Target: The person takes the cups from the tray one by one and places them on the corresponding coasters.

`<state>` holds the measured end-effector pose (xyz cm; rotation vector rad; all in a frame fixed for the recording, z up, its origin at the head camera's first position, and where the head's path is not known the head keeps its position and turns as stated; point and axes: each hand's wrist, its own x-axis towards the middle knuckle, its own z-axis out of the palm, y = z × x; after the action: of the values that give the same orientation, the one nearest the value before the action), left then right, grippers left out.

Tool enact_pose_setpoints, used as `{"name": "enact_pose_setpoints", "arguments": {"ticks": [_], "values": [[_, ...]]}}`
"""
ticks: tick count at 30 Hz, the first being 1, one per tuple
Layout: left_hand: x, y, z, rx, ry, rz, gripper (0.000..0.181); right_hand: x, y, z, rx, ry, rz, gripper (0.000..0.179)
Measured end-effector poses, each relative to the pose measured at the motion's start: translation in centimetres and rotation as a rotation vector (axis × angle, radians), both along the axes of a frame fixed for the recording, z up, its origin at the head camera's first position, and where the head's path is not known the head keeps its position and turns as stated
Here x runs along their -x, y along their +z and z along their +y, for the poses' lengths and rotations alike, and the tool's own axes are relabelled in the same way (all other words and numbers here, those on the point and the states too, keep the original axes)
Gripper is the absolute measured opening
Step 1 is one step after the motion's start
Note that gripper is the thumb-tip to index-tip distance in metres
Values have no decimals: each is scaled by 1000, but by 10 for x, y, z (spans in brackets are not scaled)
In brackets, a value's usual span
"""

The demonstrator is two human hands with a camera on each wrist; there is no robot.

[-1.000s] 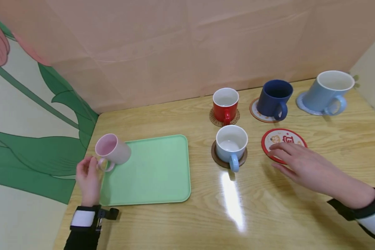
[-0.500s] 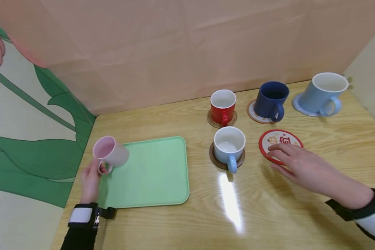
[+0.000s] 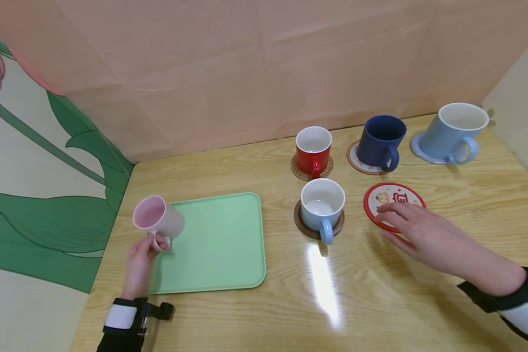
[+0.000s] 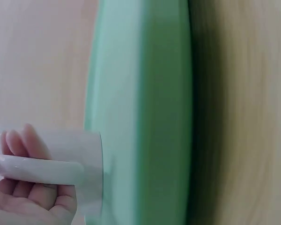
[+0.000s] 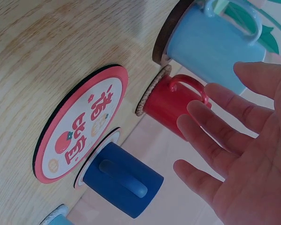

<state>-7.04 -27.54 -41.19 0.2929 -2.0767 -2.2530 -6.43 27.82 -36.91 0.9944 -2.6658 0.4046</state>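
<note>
My left hand (image 3: pixel 142 262) grips the handle of a pale pink mug (image 3: pixel 170 221) at the left end of the green tray (image 3: pixel 215 244). In the left wrist view the fingers (image 4: pixel 37 194) curl through the mug's handle (image 4: pixel 42 169), and its base is close to the tray; whether they touch I cannot tell. My right hand (image 3: pixel 422 234), its fingers loosely extended and holding nothing, hovers over a round red-rimmed coaster (image 3: pixel 372 205). The right wrist view shows the hand (image 5: pixel 243 154) apart from the coaster (image 5: pixel 82 124), which carries printed red characters.
Behind stand a red mug (image 3: pixel 313 154), a dark blue mug (image 3: pixel 375 142) and a large light blue mug (image 3: pixel 449 132), each on a coaster. A smaller light blue cup (image 3: pixel 321 208) sits on a brown coaster between tray and right hand. A pink cloth (image 3: pixel 246 73) hangs behind the table.
My left hand first touched the pink mug's handle, then slid its fingers through it. Hand and mug have since shifted slightly right and nearer. The right hand has stayed over the coaster.
</note>
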Motion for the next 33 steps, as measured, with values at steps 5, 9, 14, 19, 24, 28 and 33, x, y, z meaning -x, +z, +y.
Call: {"name": "enact_pose_setpoints", "arguments": {"ticks": [5, 9, 14, 19, 24, 28, 33], "values": [[-9, 2, 25, 22, -11, -56, 45, -1, 2, -1, -5, -3, -13, 68], [-10, 1, 48, -30, 61, -107, 38, -3, 3, -4, -6, 1, -7, 68], [-9, -2, 75, -144, 142, -101, 29, -5, 7, -8, 4, 14, 15, 65], [-11, -4, 100, -205, 138, -88, 26, -7, 11, -13, 16, 27, 44, 61], [-18, -4, 125, -234, 103, -105, 28, -8, 13, -15, 18, 28, 36, 62], [-23, -4, 143, -250, 76, -127, 29, -8, 14, -16, 17, 28, 37, 62], [-29, -3, 162, -255, 32, -137, 30, -9, 17, -20, 22, 31, 42, 61]]}}
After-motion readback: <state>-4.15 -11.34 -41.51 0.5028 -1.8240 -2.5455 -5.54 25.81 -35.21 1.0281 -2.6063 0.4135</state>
